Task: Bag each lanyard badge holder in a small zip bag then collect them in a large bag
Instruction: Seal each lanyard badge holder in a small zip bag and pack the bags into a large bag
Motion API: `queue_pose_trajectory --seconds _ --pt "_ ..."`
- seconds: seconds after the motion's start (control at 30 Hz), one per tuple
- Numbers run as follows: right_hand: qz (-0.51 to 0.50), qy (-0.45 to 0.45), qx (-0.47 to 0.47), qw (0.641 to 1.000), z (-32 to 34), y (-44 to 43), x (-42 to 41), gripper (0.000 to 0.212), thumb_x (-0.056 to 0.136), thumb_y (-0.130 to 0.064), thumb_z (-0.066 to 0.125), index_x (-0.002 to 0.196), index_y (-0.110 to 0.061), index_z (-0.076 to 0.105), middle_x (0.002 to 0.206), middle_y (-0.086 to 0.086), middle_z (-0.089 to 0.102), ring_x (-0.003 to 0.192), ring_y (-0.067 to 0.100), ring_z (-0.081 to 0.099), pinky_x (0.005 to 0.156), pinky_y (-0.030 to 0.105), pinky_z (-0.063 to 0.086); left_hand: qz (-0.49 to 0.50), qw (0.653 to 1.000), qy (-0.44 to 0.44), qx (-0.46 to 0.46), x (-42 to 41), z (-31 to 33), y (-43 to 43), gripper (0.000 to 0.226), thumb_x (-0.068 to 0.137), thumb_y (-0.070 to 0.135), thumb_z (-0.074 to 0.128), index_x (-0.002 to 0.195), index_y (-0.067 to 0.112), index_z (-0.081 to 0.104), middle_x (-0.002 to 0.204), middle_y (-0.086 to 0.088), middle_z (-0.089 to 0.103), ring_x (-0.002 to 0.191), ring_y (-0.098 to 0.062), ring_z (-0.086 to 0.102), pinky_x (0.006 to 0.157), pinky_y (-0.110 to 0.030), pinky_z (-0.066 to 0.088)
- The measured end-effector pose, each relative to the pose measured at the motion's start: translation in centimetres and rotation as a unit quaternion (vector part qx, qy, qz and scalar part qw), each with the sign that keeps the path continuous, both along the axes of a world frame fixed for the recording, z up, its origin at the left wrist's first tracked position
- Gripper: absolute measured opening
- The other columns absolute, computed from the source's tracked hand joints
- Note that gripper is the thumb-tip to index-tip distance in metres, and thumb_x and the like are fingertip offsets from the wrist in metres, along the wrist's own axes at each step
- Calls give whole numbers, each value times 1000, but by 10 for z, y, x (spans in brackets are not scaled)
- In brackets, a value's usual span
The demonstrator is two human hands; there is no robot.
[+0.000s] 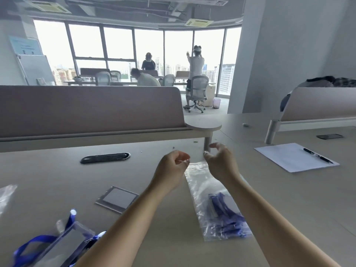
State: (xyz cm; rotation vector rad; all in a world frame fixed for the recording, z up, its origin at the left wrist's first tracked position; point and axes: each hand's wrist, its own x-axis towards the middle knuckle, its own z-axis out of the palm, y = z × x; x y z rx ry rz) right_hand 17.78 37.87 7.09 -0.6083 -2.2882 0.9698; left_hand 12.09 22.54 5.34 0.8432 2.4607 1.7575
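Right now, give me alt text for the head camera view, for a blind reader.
The left hand and right hand are at the mouth of a clear zip bag on the table, a blue lanyard badge holder inside. Another badge holder lies left of it.

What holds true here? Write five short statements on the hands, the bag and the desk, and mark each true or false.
1. A blue lanyard badge holder lies inside the zip bag. True.
2. The pen lies on the bare desk. False: it lies on the sheet of paper.
3. The left hand pinches the zip bag's far end. True.
4. The phone lies left of both hands. False: it lies at the far right.
5. Unbagged badge holders with blue lanyards lie at the near left. True.
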Motion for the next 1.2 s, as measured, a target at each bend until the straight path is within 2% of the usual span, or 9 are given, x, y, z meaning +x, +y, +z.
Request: queue_pose_trajectory --seconds 0.17,0.3,0.43,0.53,0.67,0.83,0.97,1.1,1.2 --pt "64 26 -32 997 6 -77 7 28 91 -28 61 119 -22 63 119 -3 68 103 13 63 79 27 47 26 1000 6 11 16 8 -71 11 94 23 60 97 24 71 94 7 74 91 -13 69 88 -40 58" --pt "114 5 -40 993 4 -138 3 28 90 -29 59 117 -25 64 115 -7 67 98 17 64 81 29 49 61 998 8 -1 23 12 -129 13 99 19 55 96 24 67 92 8 73 85 -8 70 80 -24 57" --pt "163 -24 -39 986 -9 -184 -10 25 88 -27 58 113 -25 64 109 -8 68 89 16 64 67 24 44 76 997 -19 2 21 4 -179 14 98 16 54 98 18 68 88 6 75 79 -13 72 83 -38 60" --pt "184 -42 -38 981 -27 -209 -22 25 89 -25 57 112 -24 64 107 -8 67 77 16 65 63 24 45 90 995 -31 -17 15 -10 -206 14 97 18 55 100 17 69 86 6 75 78 -12 72 83 -39 60" --pt "191 -84 -5 978 -55 -221 -40 26 90 -25 58 116 -22 64 104 -7 67 72 10 60 54 19 41 96 993 -40 -56 0 -30 -227 15 98 19 54 96 21 69 87 8 74 76 -6 71 85 -38 59" --pt "185 -144 36 972 -81 -218 -65 30 86 -31 66 113 -19 64 111 -2 68 91 18 62 70 26 46 90 991 -48 -85 -22 -44 -233 16 99 19 53 100 18 69 90 7 73 82 -9 70 85 -38 59" --pt "181 -200 145 952 -94 -214 -79 57 79 -49 71 124 -15 60 124 5 59 113 23 53 83 31 43 83 991 -56 -94 -37 -51 -230 16 99 19 54 100 16 69 91 5 73 84 -11 70 86 -40 59" --pt "148 -254 216 931 -99 -209 -86 65 71 -68 70 96 -8 63 115 11 55 109 29 51 87 35 43 80 991 -67 -89 -43 -57 -227 15 98 18 54 99 15 69 91 3 74 84 -14 71 85 -40 59" --pt "137 -276 208 928 -97 -208 -89 63 65 -72 72 68 -13 51 111 13 56 109 32 52 87 36 44 83 990 -72 -89 -45 -60 -226 16 98 17 54 99 14 69 90 3 74 84 -15 71 84 -39 60"
